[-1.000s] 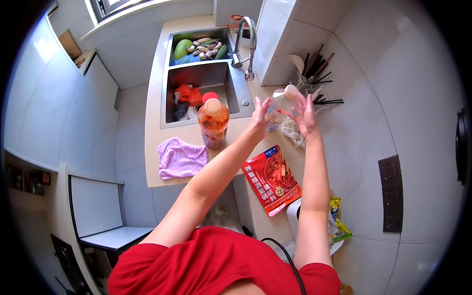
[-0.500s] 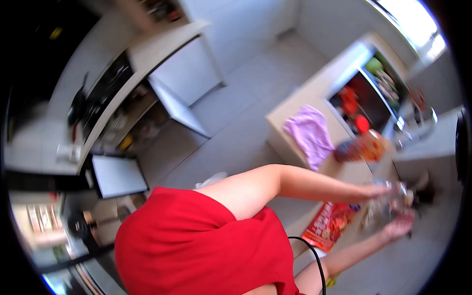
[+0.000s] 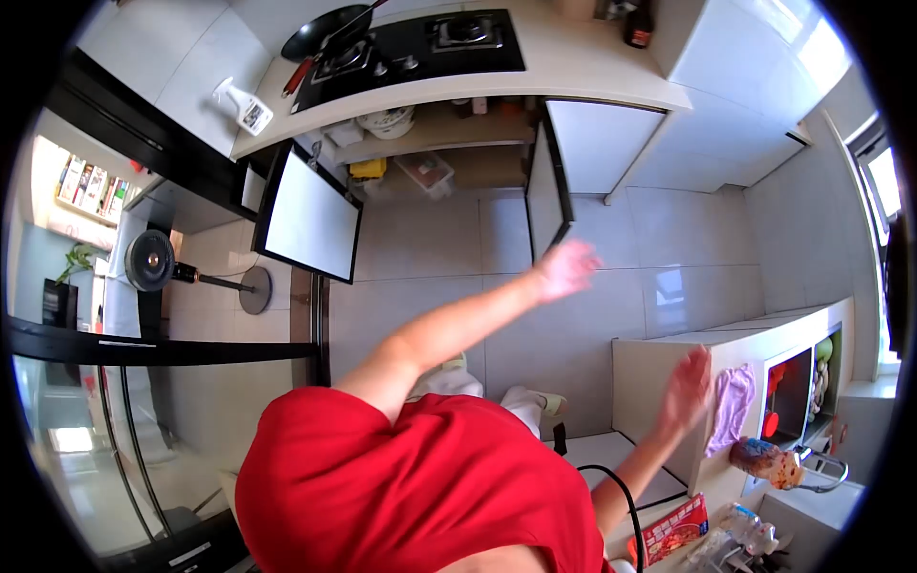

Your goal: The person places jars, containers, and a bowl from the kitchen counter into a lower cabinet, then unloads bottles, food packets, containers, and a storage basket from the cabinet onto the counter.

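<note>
My left hand (image 3: 566, 271) reaches out over the tiled floor, just below an open cabinet door (image 3: 548, 191). It is empty, with its fingers partly spread and slightly blurred. My right hand (image 3: 685, 390) is raised beside the sink counter (image 3: 659, 368), nearest to a purple cloth (image 3: 732, 409). Its fingers are stretched out and nothing is in them. Below it on the counter lie a red food packet (image 3: 674, 528) and clear plastic containers (image 3: 750, 528). A patterned bottle or bag (image 3: 767, 462) lies near the faucet (image 3: 827, 473).
Another open cabinet door (image 3: 310, 215) juts out at the left under the stove (image 3: 411, 57). A wok (image 3: 328, 31) and a white spray bottle (image 3: 245, 107) stand above. The sink (image 3: 786, 401) holds red items and green produce. A pedestal fan (image 3: 151, 260) stands beyond the doorway.
The view has turned from the sink counter toward the stove. Both hands have left the clear plastic containers, which now lie on the counter; the left has swung toward the open cabinet.
</note>
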`<action>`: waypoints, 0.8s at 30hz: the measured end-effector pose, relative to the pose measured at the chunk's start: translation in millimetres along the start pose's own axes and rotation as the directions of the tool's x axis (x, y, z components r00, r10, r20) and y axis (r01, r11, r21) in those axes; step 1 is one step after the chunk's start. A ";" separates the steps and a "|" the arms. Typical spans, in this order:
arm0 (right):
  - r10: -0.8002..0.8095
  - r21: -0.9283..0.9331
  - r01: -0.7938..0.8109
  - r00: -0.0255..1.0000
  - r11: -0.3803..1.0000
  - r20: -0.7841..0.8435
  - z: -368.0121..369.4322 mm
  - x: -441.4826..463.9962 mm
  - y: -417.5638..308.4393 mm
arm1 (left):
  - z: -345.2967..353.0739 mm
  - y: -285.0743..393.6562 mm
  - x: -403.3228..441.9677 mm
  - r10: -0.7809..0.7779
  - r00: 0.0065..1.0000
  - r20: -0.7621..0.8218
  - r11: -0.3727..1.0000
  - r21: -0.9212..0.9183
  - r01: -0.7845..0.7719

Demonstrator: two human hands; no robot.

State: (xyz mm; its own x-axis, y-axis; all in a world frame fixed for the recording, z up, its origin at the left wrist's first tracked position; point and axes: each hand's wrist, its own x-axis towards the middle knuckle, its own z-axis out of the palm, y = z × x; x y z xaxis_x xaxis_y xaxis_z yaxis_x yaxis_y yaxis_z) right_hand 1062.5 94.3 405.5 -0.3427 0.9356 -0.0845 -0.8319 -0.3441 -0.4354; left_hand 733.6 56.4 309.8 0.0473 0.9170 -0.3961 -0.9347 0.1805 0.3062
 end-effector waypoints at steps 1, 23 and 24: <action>0.039 0.007 -0.039 0.979 0.999 -0.198 21.1 13.7 47.4 | -44.4 39.0 -15.7 0.096 0.995 0.022 0.995 0.029 -0.097; 0.707 0.191 -0.686 0.642 0.702 -0.297 116.4 214.9 656.9 | -320.9 440.4 -188.4 0.500 0.647 -0.576 0.737 -0.110 -0.667; 0.708 0.191 -0.690 0.627 0.698 -0.325 116.7 223.0 675.2 | -329.1 455.5 -182.2 0.485 0.650 -0.585 0.734 -0.132 -0.666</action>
State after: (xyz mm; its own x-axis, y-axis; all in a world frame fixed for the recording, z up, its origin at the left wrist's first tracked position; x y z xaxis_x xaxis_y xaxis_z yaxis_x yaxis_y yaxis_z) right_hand 373.4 61.4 197.3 -0.6623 0.3682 -0.6526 -0.4276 -0.9009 -0.0744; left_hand 183.3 -145.5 236.5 -0.6284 0.4756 -0.6155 -0.7642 -0.5251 0.3745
